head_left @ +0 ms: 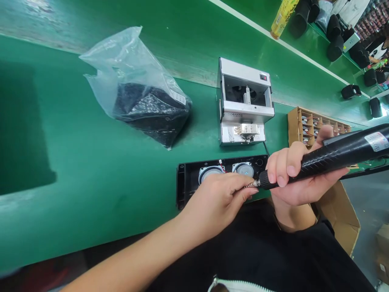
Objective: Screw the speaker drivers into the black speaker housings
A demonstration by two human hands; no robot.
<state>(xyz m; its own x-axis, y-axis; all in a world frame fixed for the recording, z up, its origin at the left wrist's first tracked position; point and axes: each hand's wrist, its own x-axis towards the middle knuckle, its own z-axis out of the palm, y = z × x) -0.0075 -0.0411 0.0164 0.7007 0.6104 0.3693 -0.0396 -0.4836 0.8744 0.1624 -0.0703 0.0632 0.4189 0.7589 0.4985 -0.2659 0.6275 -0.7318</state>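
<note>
My right hand is wrapped round a black electric screwdriver that lies nearly level, its nose pointing left. At that nose, my left hand pinches the screwdriver bit between thumb and forefinger; the fingertips partly cover it. Just beyond both hands lies a long black speaker housing holding two round speakers, the left one half hidden by my left hand and the right one in plain sight. A small white plug on red wire sticks up between them.
A silver screw-feeder machine stands behind the housing. Left of it is a clear plastic bag with a black item inside. A divided cardboard box of speakers sits at right. A yellow bottle and black cylinders stand farther back.
</note>
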